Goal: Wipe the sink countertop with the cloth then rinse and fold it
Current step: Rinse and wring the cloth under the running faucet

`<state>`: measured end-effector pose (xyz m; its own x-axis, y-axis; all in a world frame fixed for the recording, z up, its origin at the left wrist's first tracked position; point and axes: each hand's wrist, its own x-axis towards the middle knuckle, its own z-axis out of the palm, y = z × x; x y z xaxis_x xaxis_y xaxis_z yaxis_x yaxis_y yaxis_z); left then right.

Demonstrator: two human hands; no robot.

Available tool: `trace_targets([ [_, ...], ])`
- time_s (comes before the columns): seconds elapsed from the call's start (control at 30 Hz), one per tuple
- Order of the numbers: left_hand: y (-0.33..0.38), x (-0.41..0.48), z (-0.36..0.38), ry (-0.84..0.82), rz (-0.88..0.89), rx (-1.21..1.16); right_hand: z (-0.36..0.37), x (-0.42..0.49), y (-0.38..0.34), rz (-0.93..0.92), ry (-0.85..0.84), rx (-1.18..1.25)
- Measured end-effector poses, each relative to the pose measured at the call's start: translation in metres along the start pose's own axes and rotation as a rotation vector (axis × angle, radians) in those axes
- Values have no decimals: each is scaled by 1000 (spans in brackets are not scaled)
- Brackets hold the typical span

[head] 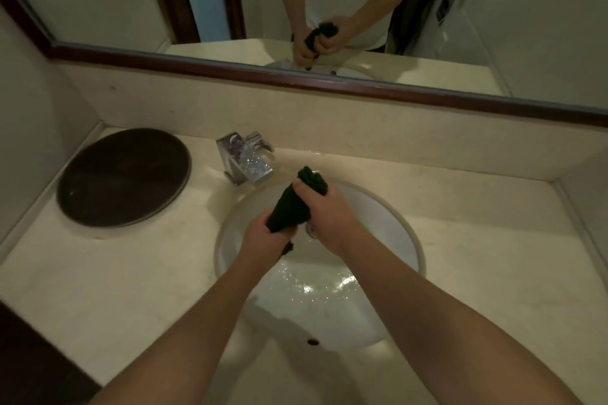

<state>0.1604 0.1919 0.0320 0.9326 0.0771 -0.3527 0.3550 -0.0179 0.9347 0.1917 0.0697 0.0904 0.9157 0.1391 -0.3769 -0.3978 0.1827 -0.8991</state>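
Observation:
A dark green cloth (291, 205), bunched and twisted into a roll, hangs over the white sink basin (391, 230). My left hand (263, 240) grips its lower end. My right hand (324, 210) grips its upper end, with a tuft of cloth sticking out above the fingers. Both hands are above the drain, just right of the chrome faucet (245, 158). Water glistens on the basin floor below the hands. The beige countertop (493, 256) surrounds the sink.
A round dark brown tray (123, 176) lies on the counter at the left. A wood-framed mirror (329, 79) runs along the back wall and reflects my hands and the cloth. Walls close the counter at both sides.

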Motion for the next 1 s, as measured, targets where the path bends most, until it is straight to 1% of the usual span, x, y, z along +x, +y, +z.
trace_targets([
  [0.03,-1,5,-6,0,-38,-67,-1,1,2,-7,12,37],
  [0.1,-1,15,-14,-46,-116,-343,-3,4,12,-15,18,97],
  [0.13,-1,20,-18,-60,-172,-505,-4,6,20,-44,34,35],
  [0.2,-2,27,-24,-89,-311,-798,-6,12,37,-117,67,-304],
  [0.23,-3,29,-26,-93,-367,-895,-6,15,45,-143,76,-465],
  [0.3,-6,32,-32,-73,-432,-1010,-6,20,55,-154,40,-659],
  [0.4,-14,37,-43,28,-458,-1034,-5,29,53,-137,-94,-807],
  [0.43,-16,39,-47,42,-452,-1014,-5,33,47,-130,-104,-832],
  [0.47,-19,42,-50,45,-449,-984,-4,40,42,-125,-75,-850],
  [0.5,-21,45,-53,43,-456,-944,-2,47,35,-127,-12,-851],
  [0.57,-24,55,-57,51,-488,-868,3,66,23,-160,118,-794],
  [0.67,-24,72,-57,58,-513,-803,15,99,9,-183,209,-727],
  [0.77,-18,87,-52,34,-520,-735,29,132,-1,-177,205,-768],
  [0.9,-14,106,-47,-40,-493,-744,44,159,-6,-231,126,-1019],
  [1.0,-22,119,-42,-101,-466,-768,42,165,-7,-294,101,-1122],
])
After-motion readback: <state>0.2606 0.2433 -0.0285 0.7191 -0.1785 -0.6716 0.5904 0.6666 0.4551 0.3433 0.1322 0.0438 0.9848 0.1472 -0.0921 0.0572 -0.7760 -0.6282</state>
